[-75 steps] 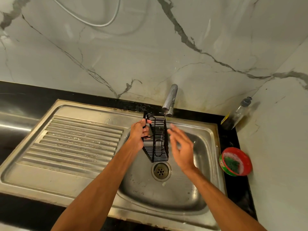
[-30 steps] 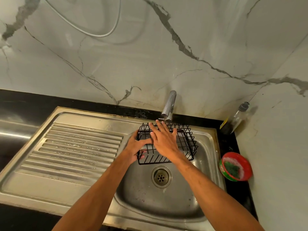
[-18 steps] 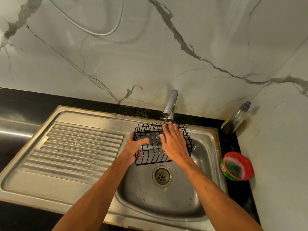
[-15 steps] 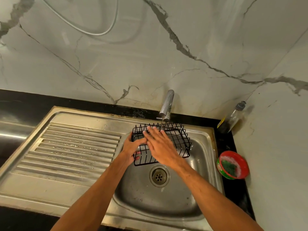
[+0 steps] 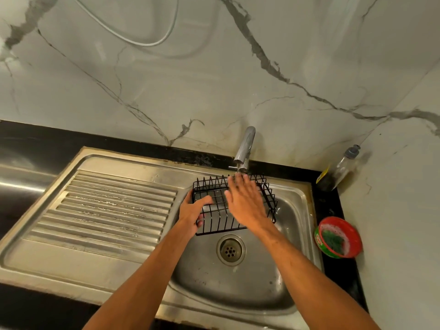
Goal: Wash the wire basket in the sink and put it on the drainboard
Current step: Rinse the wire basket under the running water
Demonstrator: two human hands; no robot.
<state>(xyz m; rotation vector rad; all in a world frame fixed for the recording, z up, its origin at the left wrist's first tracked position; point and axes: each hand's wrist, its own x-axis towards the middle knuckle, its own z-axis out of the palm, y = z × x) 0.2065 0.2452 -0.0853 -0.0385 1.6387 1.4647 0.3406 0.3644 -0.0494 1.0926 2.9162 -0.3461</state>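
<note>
Basket place: wire basket held over the sink, centre of frame, just under the tap.
Left hand: thumb over the rim, fingers curled beneath, clamped on the left end.
Right hand: fingers straight, slightly apart, flat on the wires.
Risk: possible slip from a wet one-handed grip; splashing off the flat palm.
Materials: thin black wire grid, peaked rim; dull steel basin, ribbed drainboard at left.

The black wire basket is a grid of thin parallel bars. The silver stainless-steel sink is dull grey with dark specks, and its steel drainboard is striped with raised ribs. A glossy black stone desk frames both. The white marble wall carries branching grey veins. The round red tub has a green label and holds a green scrubber and white foam.
</note>
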